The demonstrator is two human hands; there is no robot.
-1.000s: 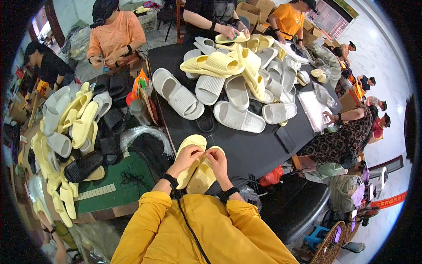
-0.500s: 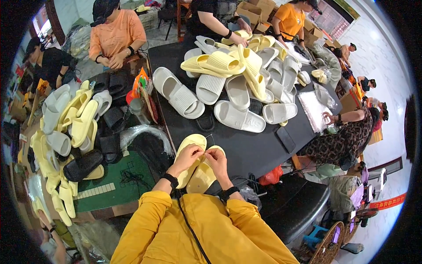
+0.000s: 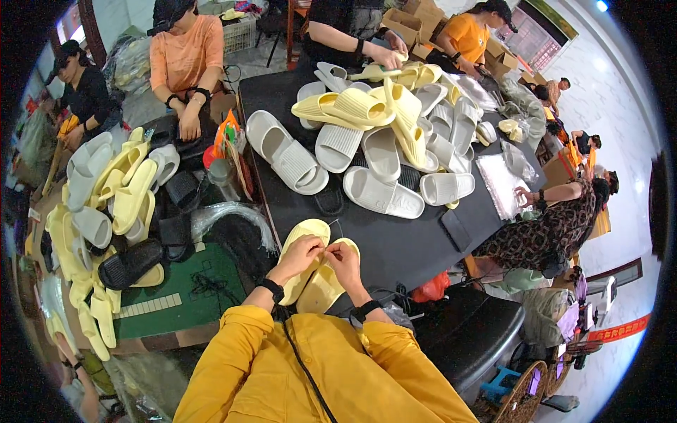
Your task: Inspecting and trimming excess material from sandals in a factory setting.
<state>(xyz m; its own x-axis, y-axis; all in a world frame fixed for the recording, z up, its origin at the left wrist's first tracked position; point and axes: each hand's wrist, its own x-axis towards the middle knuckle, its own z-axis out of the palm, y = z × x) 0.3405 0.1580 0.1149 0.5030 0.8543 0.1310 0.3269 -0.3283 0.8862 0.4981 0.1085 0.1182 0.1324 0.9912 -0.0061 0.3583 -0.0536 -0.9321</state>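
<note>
Head view, as relayed to me: left grip point(image 3: 301, 255) and right grip point(image 3: 343, 264) meet fingertip to fingertip over a pair of slippers point(image 3: 320, 290), which lies side by side beneath them at the wearer's edge of the desk point(image 3: 391, 243). Both are curled in a pinch; I cannot tell what, if anything, is caught between the fingers. The pair is pale yellow, with rounded far ends; my grips cover part of each slipper. The desk is black and smooth. Left of it I see a green mat point(image 3: 206, 311) and a mixed pile of yellow, grey and black slippers point(image 3: 135, 197). Farther off, a heap of grey and yellow slippers point(image 3: 384, 201) spreads near clear plastic sheets point(image 3: 498, 187). Beyond stand a co-worker in orange-pink point(image 3: 189, 53), cardboard boxes point(image 3: 403, 29) and a pale wall point(image 3: 599, 74).
</note>
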